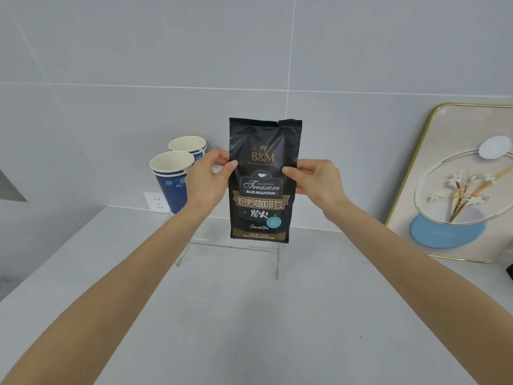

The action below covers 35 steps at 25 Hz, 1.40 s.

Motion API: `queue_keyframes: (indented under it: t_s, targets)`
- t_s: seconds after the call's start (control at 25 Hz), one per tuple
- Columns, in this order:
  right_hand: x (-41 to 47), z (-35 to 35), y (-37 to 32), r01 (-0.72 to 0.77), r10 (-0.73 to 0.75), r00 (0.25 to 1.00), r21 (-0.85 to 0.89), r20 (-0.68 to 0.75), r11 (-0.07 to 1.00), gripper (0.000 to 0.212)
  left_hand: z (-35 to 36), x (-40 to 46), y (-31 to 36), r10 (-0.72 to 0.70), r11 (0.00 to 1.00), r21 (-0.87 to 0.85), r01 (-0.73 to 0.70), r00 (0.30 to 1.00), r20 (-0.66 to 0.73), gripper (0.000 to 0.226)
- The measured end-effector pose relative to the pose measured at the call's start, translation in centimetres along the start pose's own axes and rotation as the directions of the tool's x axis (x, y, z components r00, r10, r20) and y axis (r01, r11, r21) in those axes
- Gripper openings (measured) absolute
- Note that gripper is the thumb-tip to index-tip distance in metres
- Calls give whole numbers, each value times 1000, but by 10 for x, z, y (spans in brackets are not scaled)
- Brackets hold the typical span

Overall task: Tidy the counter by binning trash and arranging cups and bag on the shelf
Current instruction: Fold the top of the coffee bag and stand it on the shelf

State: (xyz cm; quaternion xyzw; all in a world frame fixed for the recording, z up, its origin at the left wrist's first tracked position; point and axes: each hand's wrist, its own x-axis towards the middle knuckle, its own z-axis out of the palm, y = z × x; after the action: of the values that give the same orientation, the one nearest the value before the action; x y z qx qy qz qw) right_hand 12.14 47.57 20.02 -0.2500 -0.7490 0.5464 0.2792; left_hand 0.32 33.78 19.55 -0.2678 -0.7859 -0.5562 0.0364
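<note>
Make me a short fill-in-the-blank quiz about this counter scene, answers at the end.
1. The black coffee bag is held upright by ____ hands.
2. The paper cups stand to the ____ of the bag.
3. The clear shelf is made of ____ material.
4. The framed picture leans against the ____.

Answers: two; left; transparent; wall

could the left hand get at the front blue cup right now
Probably not right away: the left hand is gripping the coffee bag with the right hand. The front blue cup stands just beside it, nothing between, so letting go would leave the way free.
</note>
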Motion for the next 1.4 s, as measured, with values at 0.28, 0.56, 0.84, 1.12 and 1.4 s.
queue_keyframes:
  t_s: [0.28, 0.56, 0.84, 1.12, 1.4]
  targets:
    - [48, 14, 17, -55, 58, 998, 78, -34, 995, 12, 25, 47, -11, -14, 999, 50, 14, 1000, -11, 12]
    - [77, 18, 39, -74, 77, 995, 54, -57, 996, 15, 45, 70, -28, -11, 997, 81, 9, 1000, 18, 14]
    - [99, 19, 44, -28, 28, 995, -8, -98, 1000, 16, 60, 87, -36, -45, 999, 23, 45, 999, 17, 6]
    - [112, 24, 47, -22, 16, 998, -96, -57, 995, 10, 65, 91, -42, -91, 994, 63, 89, 996, 21, 22]
    - [112, 20, 46, -21, 26, 999, -213, 23, 977, 22, 61, 82, -29, -64, 990, 130, 46, 988, 140, 37]
